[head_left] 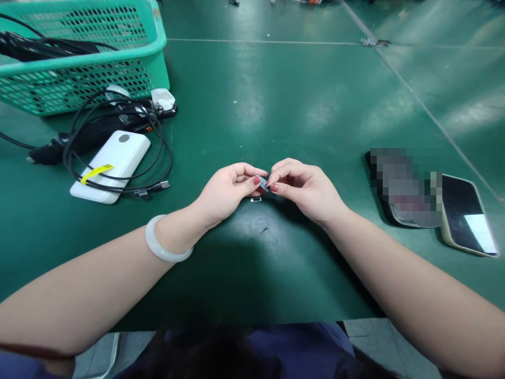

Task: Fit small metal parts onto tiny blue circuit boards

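Note:
My left hand (pixel 226 190) and my right hand (pixel 305 187) meet over the middle of the green table (pixel 276 105). Both pinch one tiny grey-blue part (pixel 263 182) between thumb and forefinger; the fingers of each hand are curled closed. A second small metal piece (pixel 255 199) lies on the table just below the fingertips. A pale bangle (pixel 163 247) circles my left wrist.
At the left lie a white power bank (pixel 114 163) with a yellow tag and coiled black cables (pixel 118 131). A green mesh basket (pixel 79 58) stands at the far left corner. Two phones (pixel 467 213) lie at the right; one is blurred out.

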`<state>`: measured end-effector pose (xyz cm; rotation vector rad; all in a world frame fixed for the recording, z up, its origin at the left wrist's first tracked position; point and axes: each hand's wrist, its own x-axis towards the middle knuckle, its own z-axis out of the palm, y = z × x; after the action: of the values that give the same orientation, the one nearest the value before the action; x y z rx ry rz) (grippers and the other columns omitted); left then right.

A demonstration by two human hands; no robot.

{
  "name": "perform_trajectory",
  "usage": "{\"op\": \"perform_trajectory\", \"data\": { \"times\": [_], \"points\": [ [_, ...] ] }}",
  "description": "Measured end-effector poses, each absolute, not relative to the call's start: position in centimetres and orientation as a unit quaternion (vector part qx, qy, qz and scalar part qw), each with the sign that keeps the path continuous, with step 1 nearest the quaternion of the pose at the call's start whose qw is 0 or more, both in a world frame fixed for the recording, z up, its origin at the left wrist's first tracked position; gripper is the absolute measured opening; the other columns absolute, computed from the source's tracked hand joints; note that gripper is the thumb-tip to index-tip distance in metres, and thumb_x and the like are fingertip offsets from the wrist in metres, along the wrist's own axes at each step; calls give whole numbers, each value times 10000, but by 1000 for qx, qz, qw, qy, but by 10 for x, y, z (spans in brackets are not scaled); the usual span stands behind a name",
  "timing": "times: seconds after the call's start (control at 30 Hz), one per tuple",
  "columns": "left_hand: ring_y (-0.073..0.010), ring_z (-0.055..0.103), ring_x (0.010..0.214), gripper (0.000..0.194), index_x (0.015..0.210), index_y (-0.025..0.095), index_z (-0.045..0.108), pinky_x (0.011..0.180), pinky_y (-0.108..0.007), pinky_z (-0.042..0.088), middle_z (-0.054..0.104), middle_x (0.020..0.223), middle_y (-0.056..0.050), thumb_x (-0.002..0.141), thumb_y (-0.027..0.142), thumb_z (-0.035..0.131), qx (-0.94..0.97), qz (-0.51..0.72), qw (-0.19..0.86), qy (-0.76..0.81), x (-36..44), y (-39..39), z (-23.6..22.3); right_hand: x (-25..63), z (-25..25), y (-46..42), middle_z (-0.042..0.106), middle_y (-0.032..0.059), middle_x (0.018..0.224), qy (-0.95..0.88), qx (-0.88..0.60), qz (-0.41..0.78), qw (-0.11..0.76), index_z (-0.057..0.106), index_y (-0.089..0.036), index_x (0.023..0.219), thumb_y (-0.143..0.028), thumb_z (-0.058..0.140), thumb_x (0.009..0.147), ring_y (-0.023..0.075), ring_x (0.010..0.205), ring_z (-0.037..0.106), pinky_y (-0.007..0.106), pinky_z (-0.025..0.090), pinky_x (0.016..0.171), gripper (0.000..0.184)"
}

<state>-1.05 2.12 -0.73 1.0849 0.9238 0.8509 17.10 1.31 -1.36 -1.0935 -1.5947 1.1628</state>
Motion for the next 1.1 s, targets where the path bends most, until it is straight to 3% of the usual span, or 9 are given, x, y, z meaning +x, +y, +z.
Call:
{"op": "perform_trajectory", "data": {
  "times": [0.2,0.33,0.5,0.77,0.9,1.1],
  "points": [
    [-107,649,721,190,863,127,679,784,-280,531,704,797,-37,756,274,732,452,402,677,419,-10,23,-10,165,-8,6,644,8,800,-677,-483,337,441,741,-224,776,-300,710,768,98,627,500,268,432,585,82],
    [-102,663,738,174,867,127,670,807,-273,530,706,800,-31,761,253,728,443,419,667,427,-10,22,-11,160,-4,0,656,2,792,-701,-502,255,438,768,-243,836,-257,662,813,89,601,498,260,429,569,109],
    [-95,657,724,161,848,127,659,820,-277,534,696,766,-18,751,230,737,430,435,671,420,-10,22,-10,158,-5,-2,667,6,794,-709,-512,219,432,777,-261,847,-256,648,824,108,644,544,265,440,568,131],
    [-104,673,783,151,874,135,653,849,-289,535,715,825,-27,758,195,729,420,447,671,416,-9,22,-12,164,-1,-1,674,6,792,-692,-541,186,440,748,-243,866,-253,653,813,100,564,497,277,434,560,110],
    [-106,682,791,122,879,134,640,871,-296,532,715,823,-28,778,163,702,399,457,671,427,-9,23,-10,165,-4,-1,654,-3,727,-735,-520,222,374,723,-227,785,-279,700,780,112,595,520,271,442,584,58],
    [-117,697,801,87,893,131,624,854,-293,537,720,827,-37,810,127,650,382,458,674,436,-8,24,-8,157,-15,0,686,30,867,-803,-501,217,239,706,-206,783,-193,640,826,164,809,618,307,482,742,79]
  ]
}}
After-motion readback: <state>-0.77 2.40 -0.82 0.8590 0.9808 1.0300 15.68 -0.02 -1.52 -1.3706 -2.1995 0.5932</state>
